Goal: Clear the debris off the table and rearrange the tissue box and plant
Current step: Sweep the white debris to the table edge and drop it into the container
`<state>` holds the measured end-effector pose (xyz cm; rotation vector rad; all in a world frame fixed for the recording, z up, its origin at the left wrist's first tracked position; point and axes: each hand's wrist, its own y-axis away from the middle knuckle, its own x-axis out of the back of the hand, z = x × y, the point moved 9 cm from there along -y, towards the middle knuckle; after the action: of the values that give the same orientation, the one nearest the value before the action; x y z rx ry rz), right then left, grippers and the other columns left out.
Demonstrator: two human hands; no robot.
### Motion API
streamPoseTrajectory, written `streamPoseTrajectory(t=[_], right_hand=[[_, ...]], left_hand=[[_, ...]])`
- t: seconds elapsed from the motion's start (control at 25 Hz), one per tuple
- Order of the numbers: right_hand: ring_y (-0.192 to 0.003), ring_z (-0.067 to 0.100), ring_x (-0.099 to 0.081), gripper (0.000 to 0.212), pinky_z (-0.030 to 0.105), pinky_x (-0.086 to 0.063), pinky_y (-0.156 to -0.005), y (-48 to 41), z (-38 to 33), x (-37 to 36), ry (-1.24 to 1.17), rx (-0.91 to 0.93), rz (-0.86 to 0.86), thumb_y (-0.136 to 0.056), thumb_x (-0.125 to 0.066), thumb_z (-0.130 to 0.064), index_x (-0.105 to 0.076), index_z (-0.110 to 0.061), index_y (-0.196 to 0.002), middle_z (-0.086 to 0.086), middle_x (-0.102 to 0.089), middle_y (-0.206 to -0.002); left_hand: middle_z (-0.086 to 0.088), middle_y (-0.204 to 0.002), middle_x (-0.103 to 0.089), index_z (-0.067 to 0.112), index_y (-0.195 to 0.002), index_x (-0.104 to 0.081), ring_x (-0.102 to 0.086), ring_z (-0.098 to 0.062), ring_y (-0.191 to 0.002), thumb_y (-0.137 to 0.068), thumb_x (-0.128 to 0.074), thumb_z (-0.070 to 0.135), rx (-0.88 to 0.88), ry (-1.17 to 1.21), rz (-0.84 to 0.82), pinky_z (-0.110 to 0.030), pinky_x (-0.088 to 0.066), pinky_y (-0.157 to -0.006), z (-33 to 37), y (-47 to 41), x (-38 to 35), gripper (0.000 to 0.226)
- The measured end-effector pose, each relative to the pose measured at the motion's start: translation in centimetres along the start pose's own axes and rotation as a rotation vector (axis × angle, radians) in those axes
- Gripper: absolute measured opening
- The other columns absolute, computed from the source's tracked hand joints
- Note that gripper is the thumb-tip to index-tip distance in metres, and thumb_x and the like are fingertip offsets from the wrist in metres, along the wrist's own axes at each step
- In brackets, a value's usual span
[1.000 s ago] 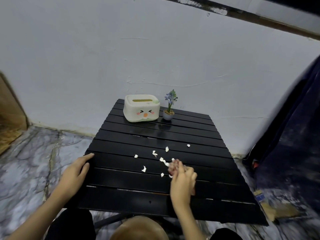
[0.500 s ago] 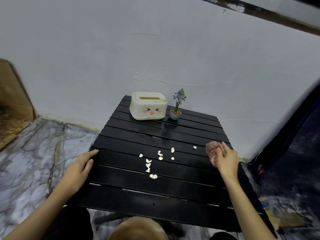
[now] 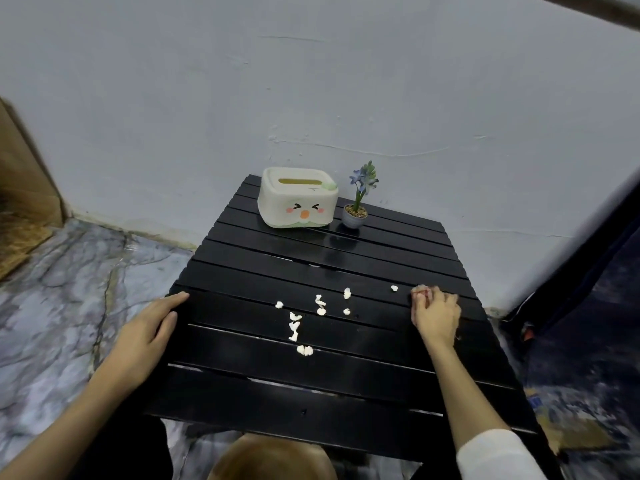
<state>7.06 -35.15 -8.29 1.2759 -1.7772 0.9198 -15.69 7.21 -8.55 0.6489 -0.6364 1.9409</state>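
Several white scraps of debris point(image 3: 298, 323) lie scattered over the middle of the black slatted table point(image 3: 346, 386); one scrap point(image 3: 394, 288) lies close to my right hand. At the far edge stands a cream tissue box point(image 3: 298, 199) with a cartoon face, and a small potted plant point(image 3: 356, 211) with blue flowers is just right of it. My right hand point(image 3: 436, 313) presses down on the table's right side, fingers curled on a small pinkish wad point(image 3: 420, 291), cloth or sponge I cannot tell. My left hand point(image 3: 149, 334) lies flat on the table's left edge, holding nothing.
A white wall rises directly behind the table. Marbled floor point(image 3: 69, 289) spreads to the left, with a brown board point(image 3: 24, 181) leaning in the corner. Dark fabric point(image 3: 595, 265) hangs at the right, and flat cardboard point(image 3: 575, 434) lies on the floor below it.
My right hand swept from the table's middle out to the right, then came down onto the surface with the pinkish wad. The scraps have shifted into a looser line. My left hand stayed put.
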Motion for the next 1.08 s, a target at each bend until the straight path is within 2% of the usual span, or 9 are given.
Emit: streamPoseTrajectory(t=[0.16,0.32,0.48,0.56,0.68,0.76,0.8,0.92,1.08], right_hand=[[-0.12,0.039,-0.046,0.039,0.043,-0.038,-0.106,2.0,-6.7,-4.0,-0.093,0.221,-0.102,-0.089,-0.052,-0.013,-0.05,0.0,-0.126,0.025,-0.05,-0.128],[-0.131,0.027,-0.037,0.034,0.033,-0.028,-0.111,8.1,-14.1,-6.8,-0.187,0.494,-0.268,-0.092,-0.046,-0.009,-0.053,-0.007,-0.126,0.012,-0.053,-0.133],[-0.117,0.02,-0.043,0.031,0.011,-0.027,-0.097,13.2,-18.5,-7.3,-0.264,0.706,-0.394,-0.092,-0.046,-0.006,-0.057,-0.009,-0.121,0.007,-0.056,-0.125],[-0.112,0.017,-0.046,0.029,0.002,-0.027,-0.087,11.2,-18.7,-5.6,-0.315,0.683,-0.349,-0.091,-0.047,-0.004,-0.058,-0.007,-0.118,0.008,-0.056,-0.122],[-0.097,0.016,-0.062,0.026,0.011,-0.043,-0.08,3.8,-16.7,-2.1,-0.454,0.492,-0.257,-0.09,-0.049,-0.002,-0.061,-0.003,-0.112,0.016,-0.063,-0.114],[-0.072,0.001,-0.066,0.032,0.006,-0.049,-0.062,-1.5,-13.6,0.1,-0.593,0.305,-0.172,-0.091,-0.045,0.001,-0.052,-0.004,-0.122,0.014,-0.069,-0.101],[-0.072,0.001,-0.067,0.04,0.013,-0.052,-0.062,-3.4,-11.4,0.4,-0.584,0.224,-0.117,-0.092,-0.043,0.0,-0.041,-0.006,-0.132,0.008,-0.07,-0.099],[-0.123,0.03,-0.048,0.044,0.034,-0.039,-0.098,-4.9,-6.1,-2.3,-0.257,0.028,-0.108,-0.093,-0.046,-0.008,-0.036,0.003,-0.134,0.02,-0.049,-0.135],[-0.13,0.04,-0.032,0.045,0.046,-0.029,-0.109,-4.8,-7.2,-5.1,-0.032,0.079,-0.012,-0.091,-0.048,-0.025,-0.046,0.002,-0.128,0.028,-0.039,-0.138]], left_hand=[[-0.012,-0.132,-0.053,0.008,-0.123,-0.052,-0.046,-0.028,-0.123,-0.09,-0.039,0.005,-0.003,-0.006,0.002,-0.027,-0.029,-0.097,0.4,0.1,0.1,0.035],[-0.014,-0.131,-0.054,0.007,-0.122,-0.052,-0.047,-0.028,-0.123,-0.09,-0.04,0.004,-0.007,-0.015,-0.001,-0.028,-0.029,-0.098,0.4,0.0,0.0,0.034],[-0.014,-0.13,-0.054,0.007,-0.121,-0.053,-0.047,-0.028,-0.122,-0.09,-0.04,0.004,-0.016,-0.023,-0.004,-0.03,-0.03,-0.1,0.4,0.1,0.1,0.034],[-0.013,-0.13,-0.054,0.009,-0.121,-0.053,-0.047,-0.027,-0.122,-0.09,-0.04,0.005,-0.018,-0.015,-0.005,-0.032,-0.03,-0.103,0.3,0.1,0.1,0.033],[-0.012,-0.129,-0.055,0.01,-0.12,-0.053,-0.048,-0.026,-0.121,-0.09,-0.041,0.005,-0.015,-0.014,-0.001,-0.031,-0.031,-0.101,-0.1,-0.2,0.0,0.033],[-0.011,-0.128,-0.056,0.015,-0.119,-0.054,-0.049,-0.023,-0.119,-0.09,-0.041,0.006,-0.019,0.006,0.01,-0.022,-0.029,-0.101,-0.1,-0.3,0.2,0.033],[-0.009,-0.127,-0.056,0.022,-0.117,-0.053,-0.049,-0.02,-0.117,-0.09,-0.042,0.006,-0.026,0.021,0.017,-0.014,-0.026,-0.1,0.0,-0.3,0.3,0.033],[0.002,-0.123,-0.057,0.05,-0.104,-0.045,-0.045,-0.007,-0.114,-0.09,-0.043,0.012,-0.041,0.058,0.01,-0.005,-0.023,-0.096,0.0,-0.4,0.2,0.041],[0.025,-0.113,-0.049,0.075,-0.099,-0.036,-0.039,0.02,-0.108,-0.083,-0.034,0.034,-0.034,0.07,0.002,0.01,-0.019,-0.089,-0.9,-0.6,-0.1,0.044]])
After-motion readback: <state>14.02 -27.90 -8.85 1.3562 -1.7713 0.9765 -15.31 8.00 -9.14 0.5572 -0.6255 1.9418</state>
